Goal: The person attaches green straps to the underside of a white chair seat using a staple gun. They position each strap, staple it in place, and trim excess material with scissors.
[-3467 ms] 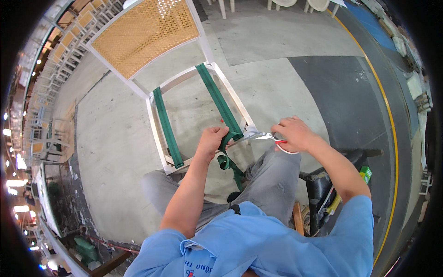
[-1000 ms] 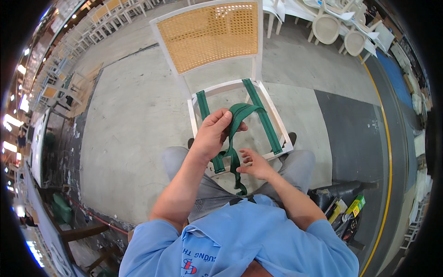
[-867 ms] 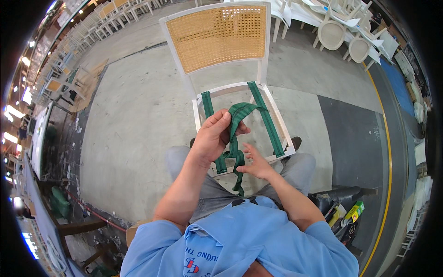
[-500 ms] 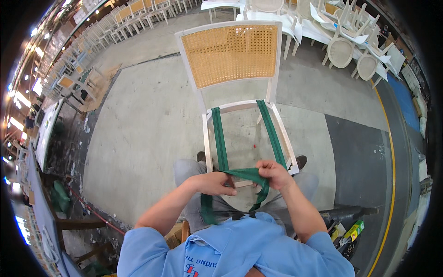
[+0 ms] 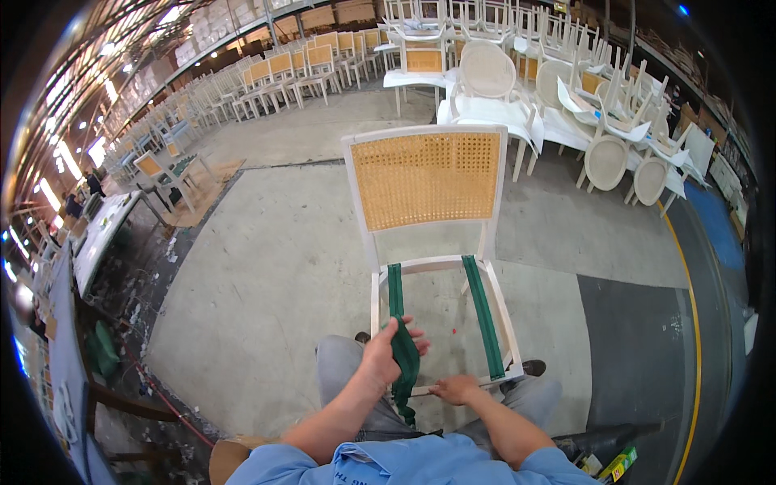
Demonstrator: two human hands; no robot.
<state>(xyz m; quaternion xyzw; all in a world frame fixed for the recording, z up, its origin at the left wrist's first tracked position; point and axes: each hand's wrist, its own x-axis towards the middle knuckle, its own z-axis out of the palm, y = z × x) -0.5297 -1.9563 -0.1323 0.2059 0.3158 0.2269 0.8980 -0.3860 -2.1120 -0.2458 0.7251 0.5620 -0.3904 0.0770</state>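
A pale wooden chair frame (image 5: 373, 311) with a woven cane back (image 5: 426, 179) stands facing me, its seat opening without a panel. Two green webbing straps run front to back over that opening, a left strap (image 5: 395, 287) and a right strap (image 5: 483, 319). My left hand (image 5: 381, 356) is by the left strap, thumb up and fingers partly extended around a loose green strap length (image 5: 406, 360), which hangs in folds toward my lap. Low at the front, my right hand (image 5: 457, 390) has its fingers curled at the front rail (image 5: 420, 391); their undersides are hidden.
My knees flank the chair. Stacked chairs and round-backed pieces (image 5: 605, 162) lie on white-covered supports at the back right. Rows of chairs (image 5: 279, 77) stand at the back left. A worktable (image 5: 105, 234) is at the left, and a green-yellow box (image 5: 619, 465) sits low right.
The loose strap was stretched between both hands. My right hand has let go and lowered to the front rail, while my left carries the strap beside the left seat strap. The view has tilted up.
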